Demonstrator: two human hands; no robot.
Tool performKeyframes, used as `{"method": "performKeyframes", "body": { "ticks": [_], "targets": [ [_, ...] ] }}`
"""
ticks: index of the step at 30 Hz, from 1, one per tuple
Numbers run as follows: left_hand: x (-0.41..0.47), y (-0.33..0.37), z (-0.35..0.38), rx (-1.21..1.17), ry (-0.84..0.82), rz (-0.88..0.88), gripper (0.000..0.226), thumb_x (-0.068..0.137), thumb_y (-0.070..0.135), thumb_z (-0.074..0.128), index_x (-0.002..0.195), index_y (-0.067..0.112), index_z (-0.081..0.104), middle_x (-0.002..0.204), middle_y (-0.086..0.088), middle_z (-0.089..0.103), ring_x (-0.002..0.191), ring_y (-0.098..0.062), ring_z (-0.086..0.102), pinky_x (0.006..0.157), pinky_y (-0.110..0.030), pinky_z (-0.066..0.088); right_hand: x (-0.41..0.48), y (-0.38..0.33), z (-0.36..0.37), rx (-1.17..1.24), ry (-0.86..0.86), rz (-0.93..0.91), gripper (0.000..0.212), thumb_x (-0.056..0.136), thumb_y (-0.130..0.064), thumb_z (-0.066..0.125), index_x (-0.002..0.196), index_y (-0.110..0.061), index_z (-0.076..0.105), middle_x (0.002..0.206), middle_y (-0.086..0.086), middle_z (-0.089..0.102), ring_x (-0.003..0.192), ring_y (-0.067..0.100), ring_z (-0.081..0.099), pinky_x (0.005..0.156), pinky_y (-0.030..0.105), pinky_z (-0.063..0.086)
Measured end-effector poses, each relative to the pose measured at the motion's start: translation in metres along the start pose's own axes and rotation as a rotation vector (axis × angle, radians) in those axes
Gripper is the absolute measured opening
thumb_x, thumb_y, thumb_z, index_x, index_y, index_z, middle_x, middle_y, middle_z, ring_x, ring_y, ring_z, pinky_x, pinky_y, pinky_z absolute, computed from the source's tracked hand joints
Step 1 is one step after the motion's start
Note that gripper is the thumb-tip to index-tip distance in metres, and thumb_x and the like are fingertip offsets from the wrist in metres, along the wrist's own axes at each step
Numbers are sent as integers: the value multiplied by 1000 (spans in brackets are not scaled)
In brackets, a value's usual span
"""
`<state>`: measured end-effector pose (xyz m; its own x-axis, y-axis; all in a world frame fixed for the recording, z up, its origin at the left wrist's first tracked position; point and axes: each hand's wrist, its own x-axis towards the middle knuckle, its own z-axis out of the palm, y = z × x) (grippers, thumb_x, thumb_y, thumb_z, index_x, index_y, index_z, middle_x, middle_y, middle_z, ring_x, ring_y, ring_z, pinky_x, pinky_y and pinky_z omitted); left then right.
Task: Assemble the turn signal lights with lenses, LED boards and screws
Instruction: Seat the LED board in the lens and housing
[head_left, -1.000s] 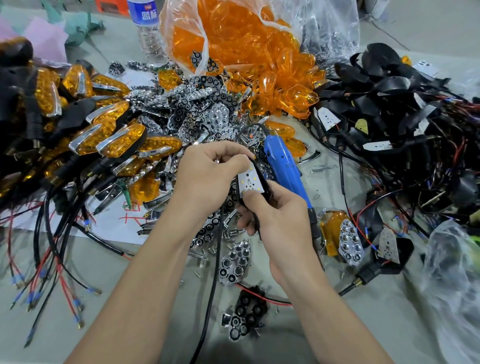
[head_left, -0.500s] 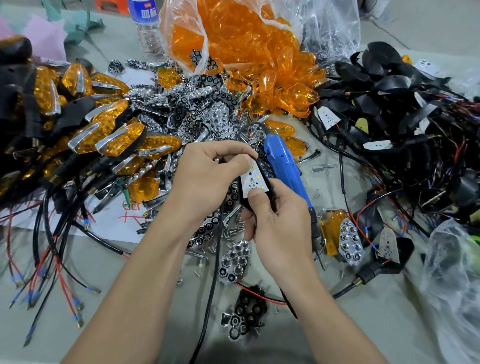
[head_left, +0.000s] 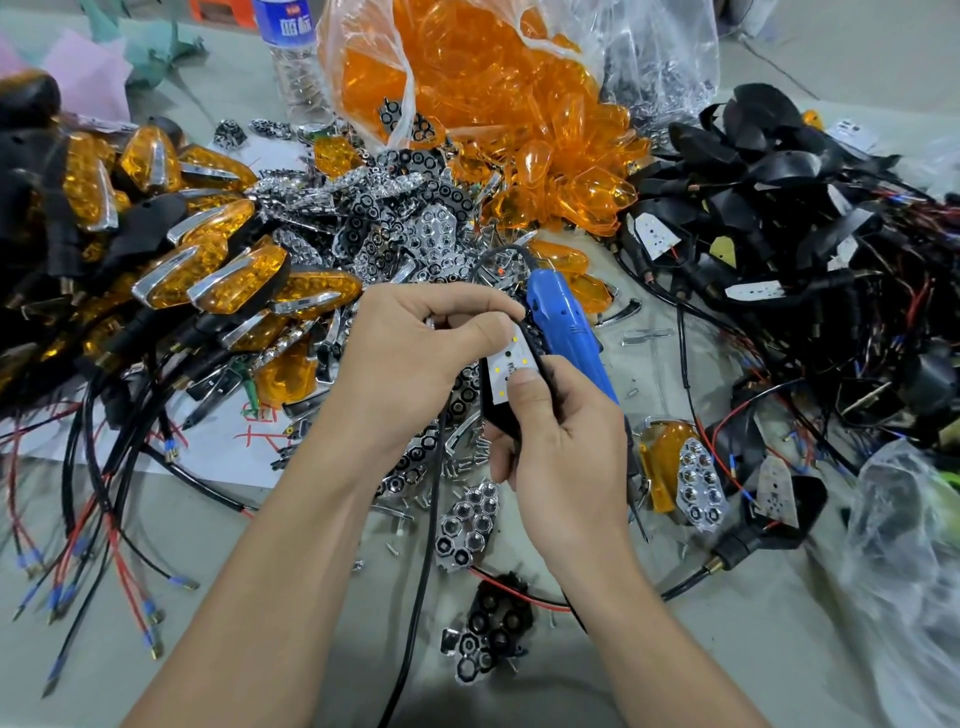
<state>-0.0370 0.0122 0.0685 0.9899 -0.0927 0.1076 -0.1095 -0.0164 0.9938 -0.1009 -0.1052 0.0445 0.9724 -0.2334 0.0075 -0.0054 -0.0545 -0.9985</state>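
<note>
The right hand (head_left: 563, 452) grips the black housing (head_left: 493, 415), thumb pressing the lower end of the LED board (head_left: 506, 370) seated in it. The left hand (head_left: 410, 364) pinches the assembly's upper end with curled fingers. A blue screwdriver (head_left: 566, 325) lies just beyond the grip. A chrome reflector (head_left: 470, 525) and loose screws (head_left: 480, 457) lie below it on the table (head_left: 727, 649). Finished lights (head_left: 228, 280) are piled to its left. A bag of lenses (head_left: 467, 78) stands well beyond.
</note>
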Motion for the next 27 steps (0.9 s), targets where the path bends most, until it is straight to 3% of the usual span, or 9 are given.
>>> {"method": "performKeyframes", "body": {
  "ticks": [5, 9, 13, 16, 20, 24, 27],
  "targets": [
    [-2, 9, 0, -77, -19, -5, 17, 85, 7, 75, 83, 21, 85, 57, 3, 54, 51, -4, 42, 50, -11, 36, 1, -2, -2, 36, 78, -7, 14, 91, -41, 59, 89, -28, 53, 68, 15, 62, 51, 24, 53, 46, 24, 45],
    [-1, 12, -5, -48, -20, -20, 17, 90, 14, 74, 86, 25, 85, 58, -1, 54, 56, -12, 37, 51, -21, 33, 2, -4, -3, -10, 97, -18, 17, 89, -43, 60, 88, -28, 52, 69, 19, 63, 52, 37, 53, 48, 46, 45],
    [-2, 13, -6, 102, 6, 55, 20, 92, 7, 73, 84, 21, 84, 58, 0, 60, 54, -6, 42, 52, -16, 36, 2, -5, -2, 26, 50, 14, 20, 91, -41, 58, 80, -25, 57, 67, 22, 60, 47, 28, 49, 44, 27, 42],
    [-2, 13, -5, 214, -3, 99, 23, 91, 8, 74, 82, 26, 83, 65, -12, 66, 58, -7, 45, 54, -21, 38, 2, -4, -2, 27, 26, 44, 31, 93, -39, 55, 69, -20, 57, 69, 24, 59, 50, 26, 48, 42, 15, 40],
    [-1, 12, -5, 250, 0, 98, 23, 90, 7, 74, 82, 26, 83, 58, 6, 61, 55, -4, 43, 53, -17, 37, 2, -2, -1, 9, 46, 43, 35, 93, -40, 56, 62, -24, 60, 66, 20, 61, 47, 22, 49, 41, 14, 39],
    [1, 8, -5, 235, 2, 86, 22, 90, 6, 73, 82, 24, 83, 56, 10, 57, 56, -6, 42, 52, -20, 36, 2, 0, -2, -14, 76, 37, 37, 93, -41, 58, 62, -21, 58, 64, 23, 57, 46, 23, 45, 41, 15, 38],
    [1, 6, -3, 188, -2, 49, 21, 91, 6, 73, 83, 22, 84, 56, 8, 56, 57, -8, 42, 53, -21, 36, 3, 1, -3, -76, 91, 16, 42, 92, -48, 57, 69, -12, 57, 65, 23, 57, 48, 33, 48, 45, 30, 38]
  ]
}}
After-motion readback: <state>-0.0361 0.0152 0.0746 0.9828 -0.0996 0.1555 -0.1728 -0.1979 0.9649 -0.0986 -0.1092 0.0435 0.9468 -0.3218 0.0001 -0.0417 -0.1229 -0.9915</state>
